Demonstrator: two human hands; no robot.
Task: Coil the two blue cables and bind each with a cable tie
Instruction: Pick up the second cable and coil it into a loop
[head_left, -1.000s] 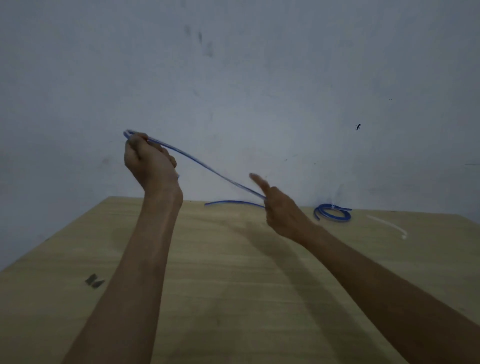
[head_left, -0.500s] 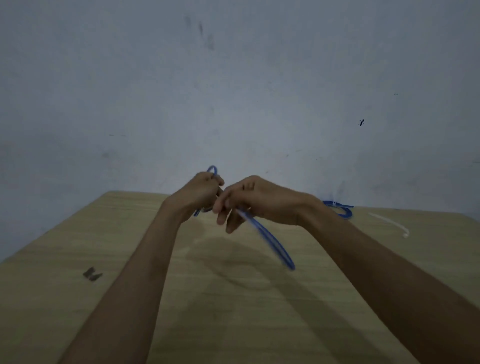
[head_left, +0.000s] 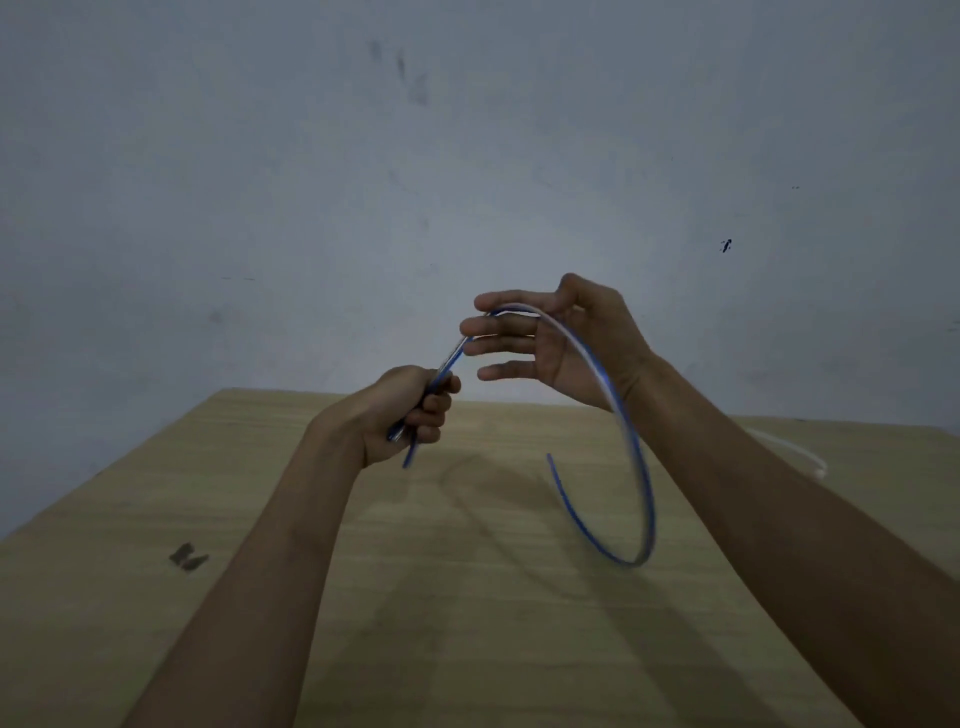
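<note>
Now, the left hand (head_left: 410, 410) is fisted tight around the blue cable (head_left: 647, 499), strands bunched inside its curled fingers, held up over the wooden table (head_left: 260, 519). The right hand (head_left: 566, 343) is spread, fingers straight, with the cable draped across its palm (nothing pinched there that I can see). From the palm the cable sweeps down past the wrist in one big arc, its free end hanging in the air. Looks like mid-coil to me. To do it well, bring the arc round to the left fist at an even size, let the cable roll with its own twist, and trap each turn under the left thumb. The white cable tie (head_left: 810, 452) waits far right.
</note>
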